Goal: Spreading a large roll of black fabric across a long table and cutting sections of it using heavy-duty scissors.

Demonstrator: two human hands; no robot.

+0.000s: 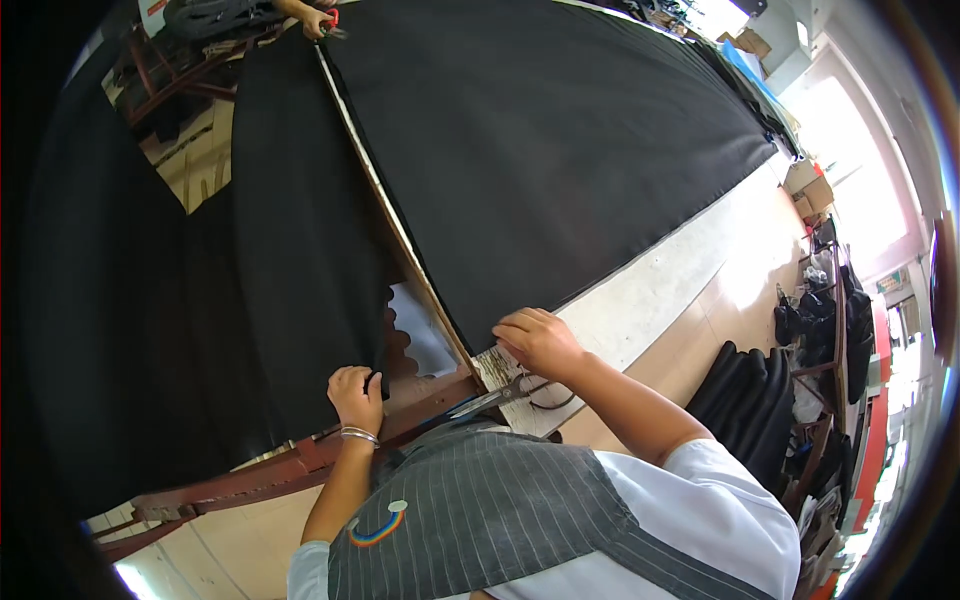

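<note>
My left hand [355, 396] grips the near edge of a black fabric sheet [290, 260] that hangs over a wooden frame on the left. A silver bangle is on that wrist. My right hand [540, 342] bends its fingers over the near corner of a second black fabric sheet [540, 150], spread on the white table [640, 300]. Large scissors [495, 396] lie by the table's corner, just below my right hand, blades pointing left. At the far end, another person's hand [314, 22] holds a red-handled tool [334, 22] at the gap between the sheets.
A narrow gap with a pale table edge [375, 180] runs between the sheets. A reddish-brown frame bar [300, 458] crosses close to my body. On the right stand black fabric rolls [745, 405], a shelf with black bags [815, 310] and cardboard boxes [808, 190].
</note>
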